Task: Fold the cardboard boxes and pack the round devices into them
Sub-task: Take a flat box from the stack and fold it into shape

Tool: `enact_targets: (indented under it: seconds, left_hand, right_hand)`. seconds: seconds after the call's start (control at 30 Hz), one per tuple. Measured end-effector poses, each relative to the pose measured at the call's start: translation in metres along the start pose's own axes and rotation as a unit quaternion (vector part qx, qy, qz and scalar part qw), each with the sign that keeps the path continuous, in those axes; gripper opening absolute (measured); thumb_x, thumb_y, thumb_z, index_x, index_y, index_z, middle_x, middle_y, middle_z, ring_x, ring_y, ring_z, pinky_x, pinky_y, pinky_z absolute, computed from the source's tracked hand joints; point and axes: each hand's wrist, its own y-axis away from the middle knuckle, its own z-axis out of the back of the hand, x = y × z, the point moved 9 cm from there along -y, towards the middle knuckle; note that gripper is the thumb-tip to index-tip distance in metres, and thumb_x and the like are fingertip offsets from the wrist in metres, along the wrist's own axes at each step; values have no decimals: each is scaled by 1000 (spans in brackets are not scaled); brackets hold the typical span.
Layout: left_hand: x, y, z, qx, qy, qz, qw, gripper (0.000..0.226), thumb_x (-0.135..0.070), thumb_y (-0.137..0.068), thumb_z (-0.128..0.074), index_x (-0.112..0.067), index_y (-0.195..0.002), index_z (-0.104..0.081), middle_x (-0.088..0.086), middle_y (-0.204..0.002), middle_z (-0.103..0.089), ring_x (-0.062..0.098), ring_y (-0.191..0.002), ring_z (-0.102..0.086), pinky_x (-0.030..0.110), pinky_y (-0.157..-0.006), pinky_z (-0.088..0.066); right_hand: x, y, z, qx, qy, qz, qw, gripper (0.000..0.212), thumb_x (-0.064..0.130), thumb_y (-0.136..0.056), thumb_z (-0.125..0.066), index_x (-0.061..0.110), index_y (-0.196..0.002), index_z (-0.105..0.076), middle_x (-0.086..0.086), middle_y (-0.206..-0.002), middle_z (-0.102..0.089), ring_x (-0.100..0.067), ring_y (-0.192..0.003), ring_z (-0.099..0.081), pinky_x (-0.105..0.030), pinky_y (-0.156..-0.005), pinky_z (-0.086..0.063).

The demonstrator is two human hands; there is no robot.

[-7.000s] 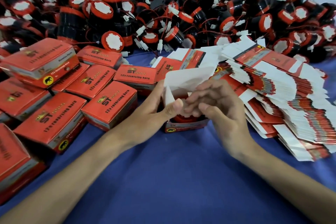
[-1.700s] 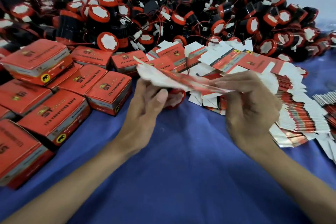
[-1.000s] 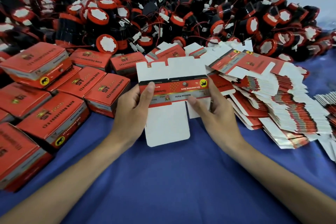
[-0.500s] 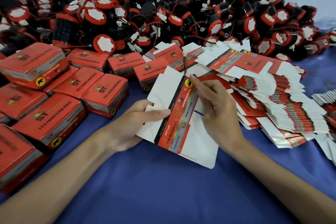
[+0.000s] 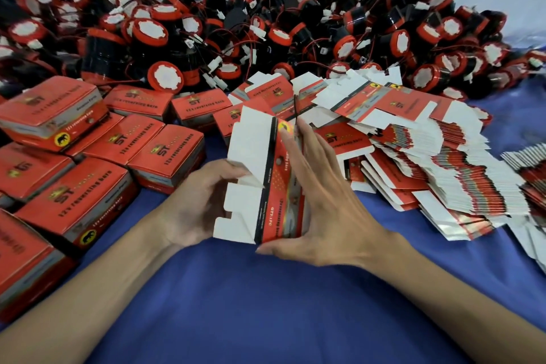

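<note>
1. While the carton (image 5: 266,186) is only half squared up, the left grip (image 5: 189,204) is curled round its white flaps, thumb on top and fingers underneath, probably to steady that side.
2. Opposite it, the right grip (image 5: 319,204) is spread wide, with its fingers (image 5: 291,151) nearly straight and flat on the red printed panel. Its thumb is at the near corner. It presses and encloses nothing, likely to push the flat blank into a sleeve.
3. Between the two grips, the carton's long axis runs away from the person. Its yellow-badged end is beyond the right fingertips and its flaps fan leftward. Whether the near end touches the tabletop (image 5: 266,304) I cannot tell.
4. Left of the left grip sit closed boxes (image 5: 165,154), and right of the right grip lies a spread of flat blanks (image 5: 443,156).
5. Beyond both grips is the heap of round devices (image 5: 266,23), well apart, and none shows in the carton.
</note>
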Motion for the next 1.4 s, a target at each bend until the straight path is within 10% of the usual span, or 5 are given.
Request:
enact_targets:
  seconds: [0.33,0.7,0.97,1.2,1.4]
  left_hand:
    - [-6,1,-13,33,-69,-64,995,43,9,-67,-65,-29,-84,-78,-1,-86,-75,11,-81,-71,24,-65,-56]
    - [-28,-1,14,-79,68,-152,983,51,-46,-85,-43,-17,-126,-56,10,-124,-61,31,-112,-57,42,-86,-51]
    - [-31,20,-25,-96,-307,-302,897,124,-76,-70,-62,18,-138,-17,6,-131,-46,-14,-113,-49,9,-90,-42]
    - [-42,30,-37,-99,-348,-388,848,99,-53,-73,-75,5,-134,-23,-28,-135,-44,-7,-126,-44,14,-100,-39]
    - [-56,40,-17,-155,-283,-429,844,57,-26,-68,-61,-16,-119,-37,-9,-117,-53,-3,-107,-54,17,-89,-44]
  right_hand:
    - [13,2,-6,52,88,90,991,132,81,-59,-66,22,-153,4,-13,-160,13,-34,-147,11,-62,-113,-13]
    - [3,9,47,-260,0,74,963,78,31,-71,-83,6,-132,-40,-13,-130,-47,-25,-122,-47,-33,-105,-40]
    - [16,9,36,-240,-33,77,967,73,42,-84,-60,11,-140,-28,-9,-131,-35,-25,-121,-41,-42,-98,-43]
    - [25,10,27,-239,70,39,968,72,49,-86,-36,21,-146,-6,-8,-128,-26,-34,-114,-39,-47,-90,-42]
    - [11,7,48,-209,-79,108,969,77,59,-93,-33,5,-145,-17,-9,-122,-35,-13,-113,-37,-30,-97,-36]
